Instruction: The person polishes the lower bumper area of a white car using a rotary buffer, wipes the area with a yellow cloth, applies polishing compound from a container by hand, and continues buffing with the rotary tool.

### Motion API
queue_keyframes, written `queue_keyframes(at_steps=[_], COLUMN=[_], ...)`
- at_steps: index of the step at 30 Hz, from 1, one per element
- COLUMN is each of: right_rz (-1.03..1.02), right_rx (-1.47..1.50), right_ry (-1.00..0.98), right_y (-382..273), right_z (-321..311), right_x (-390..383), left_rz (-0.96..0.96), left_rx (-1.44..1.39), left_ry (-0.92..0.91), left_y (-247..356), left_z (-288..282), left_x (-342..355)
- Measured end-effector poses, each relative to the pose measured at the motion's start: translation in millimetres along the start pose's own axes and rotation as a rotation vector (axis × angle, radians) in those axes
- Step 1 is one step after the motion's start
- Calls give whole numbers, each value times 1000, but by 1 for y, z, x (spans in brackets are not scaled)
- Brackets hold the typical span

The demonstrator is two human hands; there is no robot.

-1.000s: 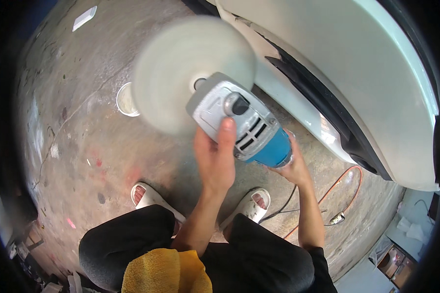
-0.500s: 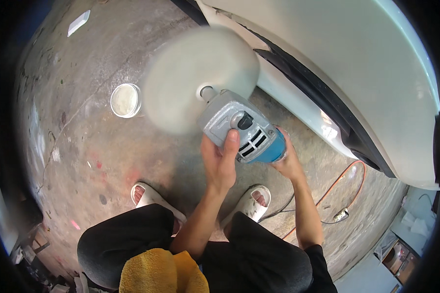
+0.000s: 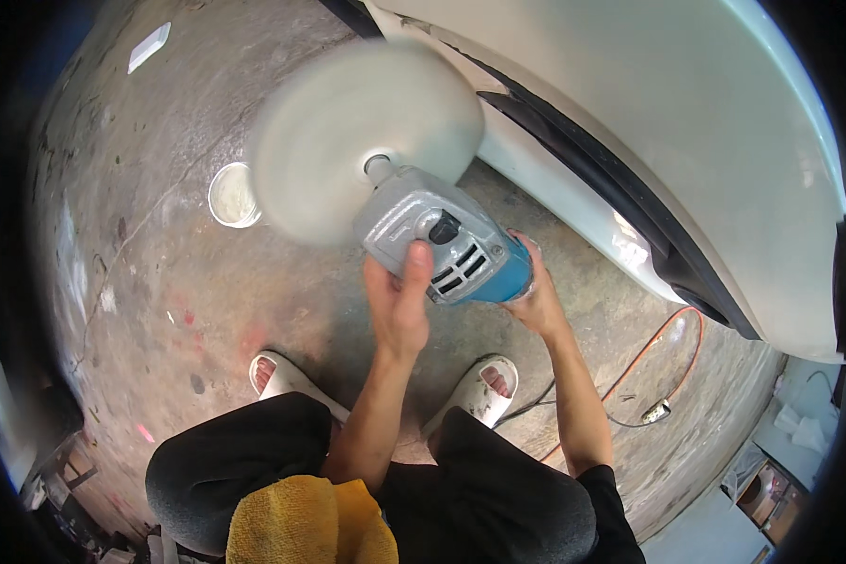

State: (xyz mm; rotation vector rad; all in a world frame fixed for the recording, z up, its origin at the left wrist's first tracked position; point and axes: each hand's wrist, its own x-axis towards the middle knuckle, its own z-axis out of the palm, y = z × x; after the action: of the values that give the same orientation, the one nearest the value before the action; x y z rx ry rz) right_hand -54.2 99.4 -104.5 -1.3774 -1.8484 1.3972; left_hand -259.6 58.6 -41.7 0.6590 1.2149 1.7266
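Note:
Both hands hold up a polisher (image 3: 437, 221) with a grey metal head and a blue body. My left hand (image 3: 399, 296) grips the side of its head, thumb lying on top beside a dark button. My right hand (image 3: 539, 291) is wrapped round the blue rear part; some of those fingers are hidden beneath it. At the front, the round whitish polishing pad (image 3: 357, 132) is smeared by spinning. The pad's right edge overlaps the lower bumper of a white car (image 3: 686, 113) in the picture; I cannot tell whether they touch.
A white tub (image 3: 233, 195) stands on the stained concrete floor (image 3: 160, 301), partly behind the pad. A white tray (image 3: 148, 47) lies far left. Orange and black cords (image 3: 663, 352) run along the floor at right. A yellow cloth (image 3: 287, 522) rests over my lap.
Both hands have moved slightly left and up with the polisher. The pad now covers part of the tub. It is blurred in both frames.

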Motion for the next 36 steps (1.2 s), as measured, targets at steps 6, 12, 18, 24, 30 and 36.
queue_keyframes(at_steps=[6, 12, 18, 24, 30, 36], right_rz=[-42, -31, -19, -67, 13, 176], right_rx=[-25, -15, -27, -88, -132, -256], right_ry=[-6, 35, 10, 7, 70, 88], right_y=[2, 5, 1, 2, -3, -46], right_z=[4, 3, 3, 0, -16, -41], right_x=[1, 0, 5, 1, -42, -75], left_rz=[-54, -6, -38, -29, -139, -297], left_rx=[-26, -17, -66, -54, -101, -175], left_ry=[26, -9, 88, 81, 89, 11], left_y=[1, 6, -1, 0, -5, -7], left_z=[-5, 3, 0, -4, 13, 16], left_x=[3, 5, 6, 9, -12, -26])
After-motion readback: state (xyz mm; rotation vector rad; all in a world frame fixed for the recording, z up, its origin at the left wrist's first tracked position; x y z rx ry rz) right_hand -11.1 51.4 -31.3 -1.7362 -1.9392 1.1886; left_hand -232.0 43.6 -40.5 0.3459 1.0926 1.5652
